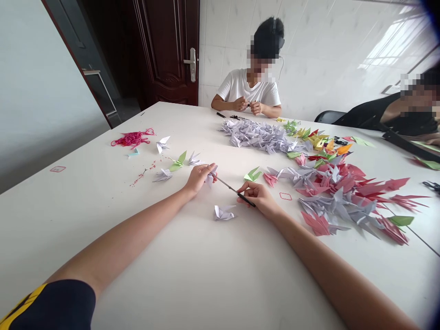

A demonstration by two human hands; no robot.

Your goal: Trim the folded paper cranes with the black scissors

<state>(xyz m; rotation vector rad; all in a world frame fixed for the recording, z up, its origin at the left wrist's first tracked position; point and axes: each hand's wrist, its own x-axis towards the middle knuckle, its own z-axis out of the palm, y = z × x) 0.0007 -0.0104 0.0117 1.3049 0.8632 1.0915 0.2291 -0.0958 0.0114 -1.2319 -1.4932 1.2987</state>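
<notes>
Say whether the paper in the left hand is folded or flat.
Folded: the lavender paper in the left hand shows creased, pointed flaps.

Left hand (199, 178) reached forward, palm down, fingers curled closed. Right hand (259, 198) near it, thumb and fingers pinched together. Both arms extended, bare.

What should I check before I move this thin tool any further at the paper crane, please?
1. Left hand grip on the lavender paper crane: ok, fingers closed around it.
2. Right hand grip on the thin black tool: ok, pinched near its dark end.
3. Tool tip reaches the crane: ok.
4. Tip clear of the holding hand: cannot tell, too small.
5. Loose pale crane apart from both hands: ok.
</notes>
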